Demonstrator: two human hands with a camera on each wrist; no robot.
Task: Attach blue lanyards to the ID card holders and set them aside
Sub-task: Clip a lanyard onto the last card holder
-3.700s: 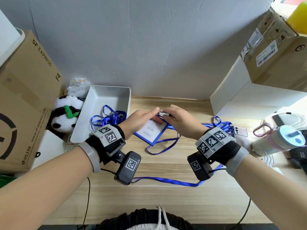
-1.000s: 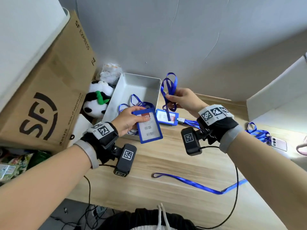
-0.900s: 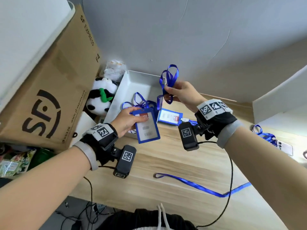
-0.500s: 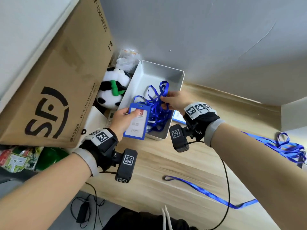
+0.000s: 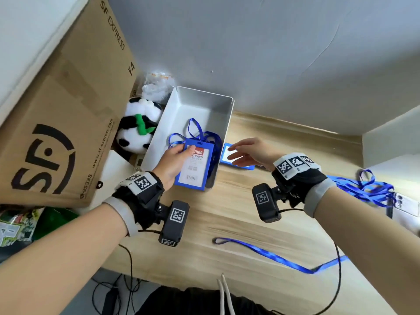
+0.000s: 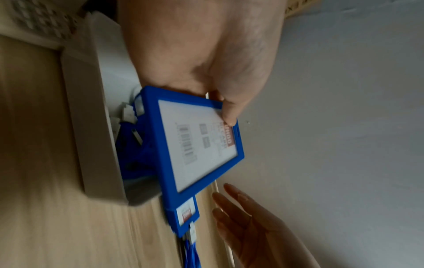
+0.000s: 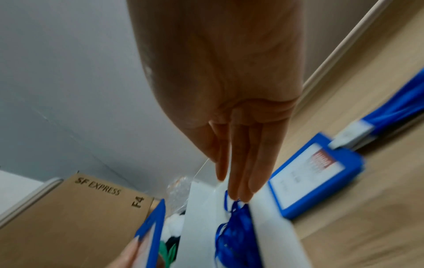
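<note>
- Cardboard box [image 5: 61, 123] marked SF EXPRESS, tilted at far left; stuffed panda [image 5: 136, 126] wedged between it and the tray.
- Wooden counter [image 5: 227, 223] under everything; loose blue lanyard [image 5: 272, 256] lying flat along the near part, well apart from both hands.
- White tray [image 5: 200, 105], open-topped, standing on the counter against the wall; inside, a tangle of blue lanyards [image 5: 200, 137] heaped toward the near end, far end bare.
- Heap of more lanyards [image 5: 366, 189] on the counter at far right, beside a phone [image 5: 406, 206].
- Left hand [image 5: 172, 164] grasping the ID card holder [image 5: 194, 165] by its top edge, thumb on the face, held upright over the tray's near end, touching or just above the tangle.
- Right hand [image 5: 247, 152] released, fingers straight and together, holding nothing, hovering over the second card holder [image 5: 227, 155] lying flat just right of the tray, clip and lanyard already joined to it in the wrist views.
- Step in hand, by judgement: setting a finished holder aside in the tray.
- Next move likely: letting go over the tangle, then collecting the flat holder from the counter.
</note>
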